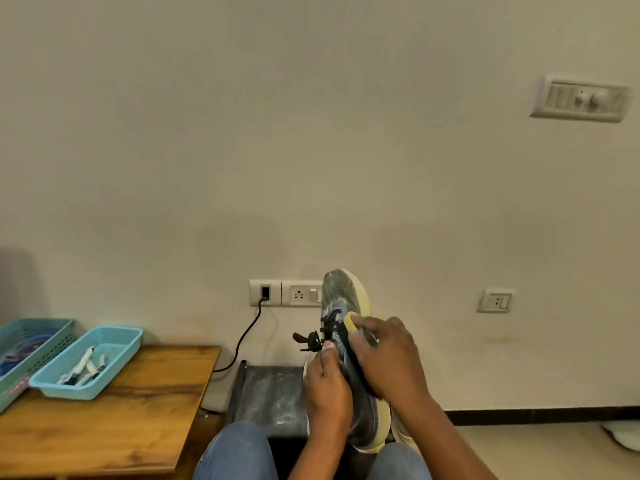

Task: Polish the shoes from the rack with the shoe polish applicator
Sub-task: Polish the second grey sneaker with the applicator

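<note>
A dark grey sneaker (341,292) with a pale yellow sole stands toe-up in front of me, its heel down between my knees. My left hand (327,389) grips its side near the black laces (311,339), thumb up against the upper. My right hand (388,355) holds a small yellow applicator sponge (350,322) and presses it on the upper beside the laces. Most of the sponge is hidden under my fingers.
A dark metal shoe rack (268,393) stands below the sneaker against the wall. At the left a wooden table (138,420) carries two teal baskets (121,341) holding small items. A black cable (242,341) hangs from a wall socket (265,292). A pale object (623,436) lies on the floor at the right.
</note>
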